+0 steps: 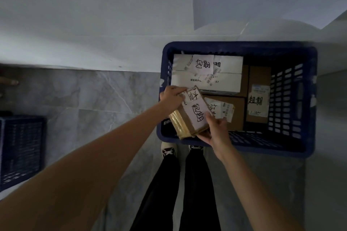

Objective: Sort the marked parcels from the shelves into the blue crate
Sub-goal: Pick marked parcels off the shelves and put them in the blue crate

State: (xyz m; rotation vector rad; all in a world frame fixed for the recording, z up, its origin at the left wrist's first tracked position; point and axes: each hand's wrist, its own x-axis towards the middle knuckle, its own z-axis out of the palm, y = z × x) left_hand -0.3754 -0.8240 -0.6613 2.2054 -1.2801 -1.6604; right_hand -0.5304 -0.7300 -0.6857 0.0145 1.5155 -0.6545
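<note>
We hold a small brown parcel (189, 116) over the near-left corner of the blue crate (293, 148), at about seven o'clock within its rim. Our left hand (171, 99) grips the parcel's far end with curled fingers, and our right hand (216, 131) grips the near end from below, thumb on the white handwritten label. The parcel sits tilted, its taped edge facing left.

Inside the crate, a white carton (225, 78) fills the twelve o'clock side, a tall brown box (260, 80) stands at three o'clock, and a flat brown box (236, 112) lies at the centre, just beside our parcel.

To do this well, we judge we should level the parcel, keep its label facing up, and lower it into the free near-left gap rather than drop it. A second blue crate (20, 152) stands well apart at nine o'clock on the floor.
</note>
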